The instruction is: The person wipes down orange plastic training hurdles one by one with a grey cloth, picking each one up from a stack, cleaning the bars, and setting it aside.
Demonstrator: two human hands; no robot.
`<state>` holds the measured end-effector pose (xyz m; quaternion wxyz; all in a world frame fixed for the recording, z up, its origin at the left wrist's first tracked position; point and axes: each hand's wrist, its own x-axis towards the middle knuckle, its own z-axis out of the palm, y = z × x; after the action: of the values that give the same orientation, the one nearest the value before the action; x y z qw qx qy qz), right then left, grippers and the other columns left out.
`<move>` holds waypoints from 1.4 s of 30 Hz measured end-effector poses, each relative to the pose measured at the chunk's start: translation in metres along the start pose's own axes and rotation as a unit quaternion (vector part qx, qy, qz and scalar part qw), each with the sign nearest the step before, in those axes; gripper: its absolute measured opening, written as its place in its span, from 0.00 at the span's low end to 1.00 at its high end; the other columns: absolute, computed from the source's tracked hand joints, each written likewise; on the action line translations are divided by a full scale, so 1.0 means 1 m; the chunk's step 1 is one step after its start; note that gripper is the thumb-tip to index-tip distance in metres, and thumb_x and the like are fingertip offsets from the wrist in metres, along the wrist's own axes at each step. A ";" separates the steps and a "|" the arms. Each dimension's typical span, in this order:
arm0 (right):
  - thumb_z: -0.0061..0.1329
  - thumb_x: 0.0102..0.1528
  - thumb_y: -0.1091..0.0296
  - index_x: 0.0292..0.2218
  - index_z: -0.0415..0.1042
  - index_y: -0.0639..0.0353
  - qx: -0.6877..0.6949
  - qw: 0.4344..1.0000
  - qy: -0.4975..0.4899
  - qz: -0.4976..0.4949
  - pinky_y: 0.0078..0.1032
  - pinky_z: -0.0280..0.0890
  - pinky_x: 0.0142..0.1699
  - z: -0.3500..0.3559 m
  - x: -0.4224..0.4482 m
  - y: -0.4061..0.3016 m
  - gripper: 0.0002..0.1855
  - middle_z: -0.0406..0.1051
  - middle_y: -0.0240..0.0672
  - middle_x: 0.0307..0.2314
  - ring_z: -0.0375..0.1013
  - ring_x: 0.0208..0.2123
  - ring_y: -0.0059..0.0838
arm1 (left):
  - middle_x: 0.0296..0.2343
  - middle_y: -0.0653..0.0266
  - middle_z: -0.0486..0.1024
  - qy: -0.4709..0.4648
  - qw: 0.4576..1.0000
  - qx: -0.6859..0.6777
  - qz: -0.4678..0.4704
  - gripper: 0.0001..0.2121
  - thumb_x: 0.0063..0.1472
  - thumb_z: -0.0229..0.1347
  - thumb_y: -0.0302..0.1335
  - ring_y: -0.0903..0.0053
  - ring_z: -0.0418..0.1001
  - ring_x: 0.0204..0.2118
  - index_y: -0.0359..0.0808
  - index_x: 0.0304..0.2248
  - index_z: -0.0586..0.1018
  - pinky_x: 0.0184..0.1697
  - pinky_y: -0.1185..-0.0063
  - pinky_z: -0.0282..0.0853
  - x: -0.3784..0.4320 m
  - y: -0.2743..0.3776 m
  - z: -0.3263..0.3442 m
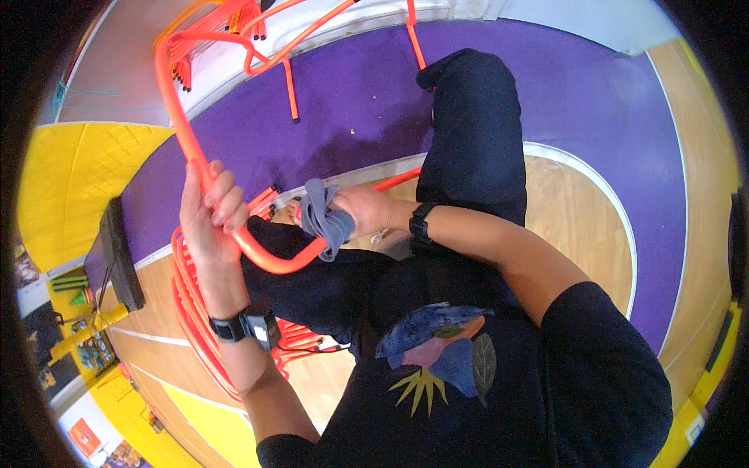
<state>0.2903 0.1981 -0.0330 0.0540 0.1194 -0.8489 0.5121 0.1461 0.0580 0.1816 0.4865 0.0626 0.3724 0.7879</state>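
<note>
An orange tubular hurdle frame (175, 111) slants up before me, bent at its corners. My left hand (215, 205) is wrapped around one straight length of its tube. Past the lower bend, a grey cloth (327, 222) is folded around the tube, and my right hand (366, 209) grips it there. The fingers of that hand are partly hidden by the cloth. Beyond it, another length of orange tube (398, 179) runs toward my dark trouser leg (474, 128), which covers part of it.
Several orange hurdles lie stacked on the wooden floor (190, 310) at left, beneath my arm. More orange hurdles (213, 35) stand by the white wall at the upper left. A dark block (120, 251) rests near the yellow surface (88, 181). Purple flooring (351, 99) stretches ahead.
</note>
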 end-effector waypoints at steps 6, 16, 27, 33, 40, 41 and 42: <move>0.59 0.40 0.56 0.39 0.68 0.60 -0.003 0.998 -0.046 0.050 0.37 0.66 0.45 0.026 -0.017 0.038 0.26 0.71 0.48 0.35 0.70 0.39 0.48 | 0.17 0.71 0.56 -0.071 0.993 -0.087 0.019 0.19 0.69 0.34 0.40 0.85 0.52 0.13 0.29 0.35 0.65 0.12 0.85 0.50 -0.037 0.005 0.021; 0.46 0.44 0.72 0.40 0.69 0.62 -0.163 0.983 0.053 0.061 0.38 0.62 0.51 0.005 -0.019 0.033 0.19 0.70 0.48 0.38 0.69 0.42 0.48 | 0.13 0.80 0.50 0.175 0.961 0.175 0.125 0.15 0.66 0.40 0.43 0.94 0.44 0.10 0.40 0.32 0.69 0.08 0.90 0.40 -0.053 -0.002 0.017; 0.51 0.42 0.67 0.31 0.75 0.57 -0.350 0.888 -0.083 0.285 0.40 0.62 0.45 -0.042 -0.022 0.044 0.11 0.74 0.38 0.27 0.74 0.34 0.39 | 0.11 0.78 0.50 0.189 0.937 0.269 0.118 0.17 0.66 0.39 0.45 0.91 0.44 0.09 0.42 0.27 0.65 0.08 0.88 0.39 -0.029 -0.007 0.017; 0.50 0.40 0.67 0.31 0.76 0.61 -0.319 0.851 -0.204 0.363 0.42 0.66 0.36 -0.092 -0.013 0.027 0.14 0.75 0.40 0.30 0.75 0.35 0.41 | 0.11 0.78 0.55 0.153 0.882 0.433 0.101 0.14 0.66 0.43 0.41 0.91 0.49 0.09 0.41 0.28 0.67 0.09 0.88 0.42 -0.031 -0.008 0.003; 0.52 0.36 0.65 0.30 0.75 0.61 -0.264 0.904 -0.247 0.228 0.40 0.66 0.38 -0.169 0.022 0.016 0.17 0.74 0.47 0.29 0.73 0.34 0.47 | 0.16 0.70 0.63 0.153 0.636 0.737 0.173 0.09 0.60 0.54 0.30 0.84 0.59 0.19 0.32 0.30 0.74 0.22 0.81 0.58 0.018 0.001 -0.024; 0.52 0.36 0.64 0.30 0.75 0.61 -0.266 0.898 -0.273 0.221 0.40 0.66 0.39 -0.181 0.028 0.014 0.16 0.74 0.47 0.29 0.73 0.34 0.47 | 0.16 0.70 0.63 0.151 0.635 0.737 0.175 0.09 0.60 0.54 0.30 0.84 0.59 0.19 0.32 0.30 0.74 0.22 0.81 0.58 0.029 0.003 -0.026; 0.53 0.35 0.64 0.28 0.75 0.61 -0.279 0.901 -0.247 0.225 0.39 0.66 0.38 -0.191 0.028 0.020 0.16 0.74 0.47 0.28 0.73 0.34 0.45 | 0.16 0.68 0.63 0.131 0.623 0.754 0.163 0.09 0.59 0.55 0.31 0.84 0.59 0.20 0.33 0.30 0.74 0.22 0.81 0.58 0.043 0.003 -0.033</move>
<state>0.2521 0.3712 0.0456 -0.2426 0.0280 -0.9473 0.2074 0.1061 0.0742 0.1486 0.0788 0.3631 0.8796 0.2970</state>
